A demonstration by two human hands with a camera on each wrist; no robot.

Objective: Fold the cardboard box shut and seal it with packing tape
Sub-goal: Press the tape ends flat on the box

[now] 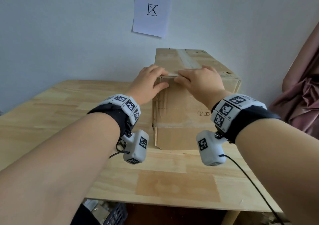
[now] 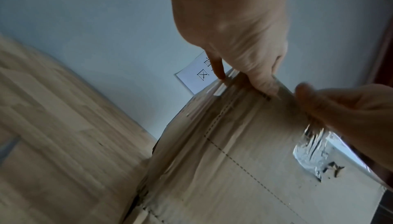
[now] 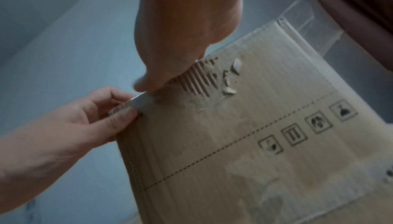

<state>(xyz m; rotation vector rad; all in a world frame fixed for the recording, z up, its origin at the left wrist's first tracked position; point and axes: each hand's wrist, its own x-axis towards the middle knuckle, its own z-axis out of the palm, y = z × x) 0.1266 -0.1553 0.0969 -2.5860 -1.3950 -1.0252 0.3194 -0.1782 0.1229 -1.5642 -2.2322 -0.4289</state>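
A closed cardboard box [image 1: 181,100] stands on the wooden table against the wall. A strip of clear packing tape [image 1: 187,59] runs along its top seam to the near edge. My left hand [image 1: 164,78] grips that near top edge, fingers bent on top and thumb on the front face. My right hand [image 1: 179,77] lies beside it, fingers stretched along the edge and thumb pressing the tape end down. In the right wrist view the thumb [image 3: 142,85] pushes on the tape at the edge of the box [image 3: 234,143]. The left wrist view shows the front face of the box [image 2: 234,160].
The wooden table [image 1: 69,112] extends left of and in front of the box. A paper sign [image 1: 152,9] hangs on the wall behind. A pink curtain [image 1: 303,95] hangs at the right. A dark basket [image 1: 115,214] sits under the table's front edge.
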